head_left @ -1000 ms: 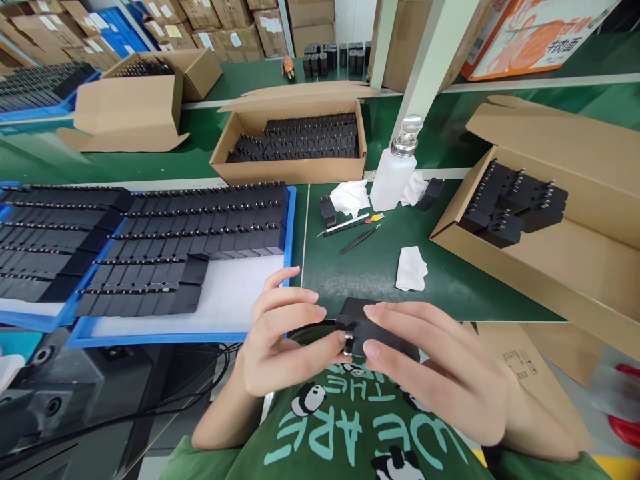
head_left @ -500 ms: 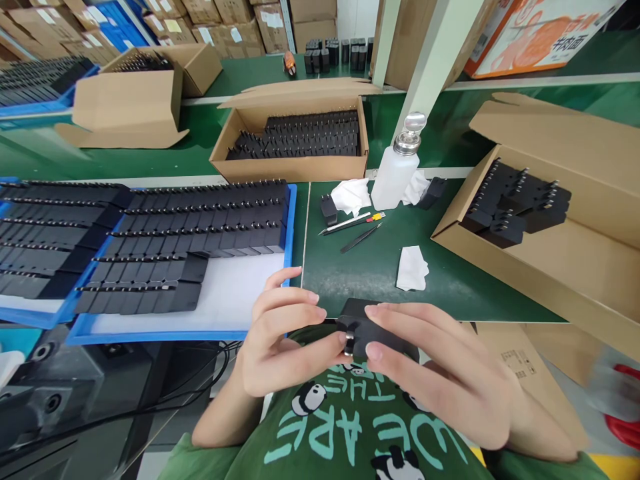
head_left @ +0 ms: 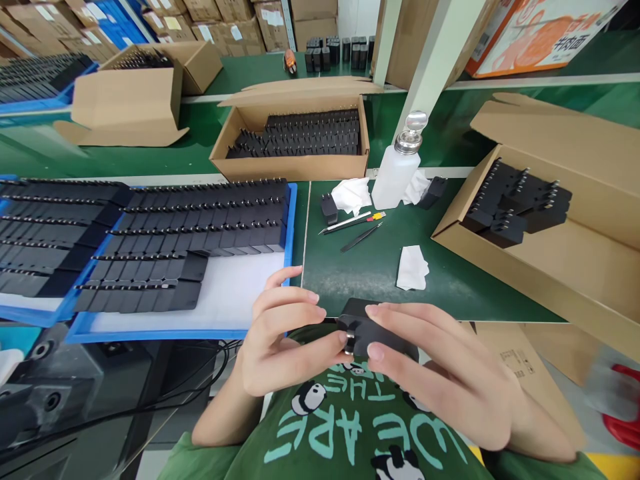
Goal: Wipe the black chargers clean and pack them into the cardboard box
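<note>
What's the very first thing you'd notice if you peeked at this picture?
First, the two hands close to the camera: the left hand and right hand hold one small black plug between them. Next, the blue tray on the left, packed with rows of black plugs. Behind the hands stands a white bottle on the green table, with a cardboard box of more plugs at the right.

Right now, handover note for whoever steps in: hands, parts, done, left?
Left hand: fingertips on the metal prong end of the black adapter.
Right hand: gripping the adapter body, held over the bench edge near the chest.
Parts: blue tray to the left holds rows of adapters, its near part bare; open box on the right holds a few more.
Done: tray mostly filled.
Left: the adapter in hand is not yet set down.
</note>
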A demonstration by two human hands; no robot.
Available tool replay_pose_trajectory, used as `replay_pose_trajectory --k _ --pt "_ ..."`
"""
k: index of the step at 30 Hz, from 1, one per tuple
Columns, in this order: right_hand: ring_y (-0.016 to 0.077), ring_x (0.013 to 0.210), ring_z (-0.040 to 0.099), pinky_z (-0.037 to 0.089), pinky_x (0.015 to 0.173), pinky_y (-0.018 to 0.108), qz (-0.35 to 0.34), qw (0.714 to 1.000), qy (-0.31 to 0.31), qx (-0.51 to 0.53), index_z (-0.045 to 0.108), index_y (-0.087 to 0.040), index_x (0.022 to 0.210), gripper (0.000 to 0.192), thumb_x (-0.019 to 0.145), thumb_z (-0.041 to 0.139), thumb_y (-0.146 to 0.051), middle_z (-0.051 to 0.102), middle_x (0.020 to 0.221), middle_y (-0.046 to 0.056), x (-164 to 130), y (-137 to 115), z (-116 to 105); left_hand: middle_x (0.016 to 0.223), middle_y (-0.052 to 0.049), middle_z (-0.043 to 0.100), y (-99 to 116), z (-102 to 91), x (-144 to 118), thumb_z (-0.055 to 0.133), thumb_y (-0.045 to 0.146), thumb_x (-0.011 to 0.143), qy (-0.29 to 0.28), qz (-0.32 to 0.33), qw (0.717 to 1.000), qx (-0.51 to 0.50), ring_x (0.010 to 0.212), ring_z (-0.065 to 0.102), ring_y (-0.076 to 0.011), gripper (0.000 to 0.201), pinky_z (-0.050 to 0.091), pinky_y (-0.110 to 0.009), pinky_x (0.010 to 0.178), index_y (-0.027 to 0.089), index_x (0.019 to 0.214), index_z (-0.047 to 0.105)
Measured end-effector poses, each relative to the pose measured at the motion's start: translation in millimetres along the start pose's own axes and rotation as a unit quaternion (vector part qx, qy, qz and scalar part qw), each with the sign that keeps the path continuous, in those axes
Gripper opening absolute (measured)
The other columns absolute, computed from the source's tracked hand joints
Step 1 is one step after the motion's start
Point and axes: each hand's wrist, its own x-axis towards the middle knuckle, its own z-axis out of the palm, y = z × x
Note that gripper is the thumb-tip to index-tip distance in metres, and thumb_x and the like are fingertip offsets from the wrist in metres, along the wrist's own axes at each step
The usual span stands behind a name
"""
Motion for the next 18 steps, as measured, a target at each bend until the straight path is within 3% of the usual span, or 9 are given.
replay_pose_trajectory --k 18 --pt "0.0258 0.115 0.063 0.064 0.08 0.035 -0.004 1.0 -0.018 0.011 0.062 -0.011 0.117 0.033 0.086 0.056 -0.002 0.067 0.115 0.021 -2.2 -0.1 -0.4 0.095 -0.002 0.053 0.6 0.0 -0.8 0.077 0.016 0.08 -0.005 -0.004 1.0 0.004 0.091 0.057 -0.0169 0.008 0.057 -0.051 0.097 0.02 0.082 0.07"
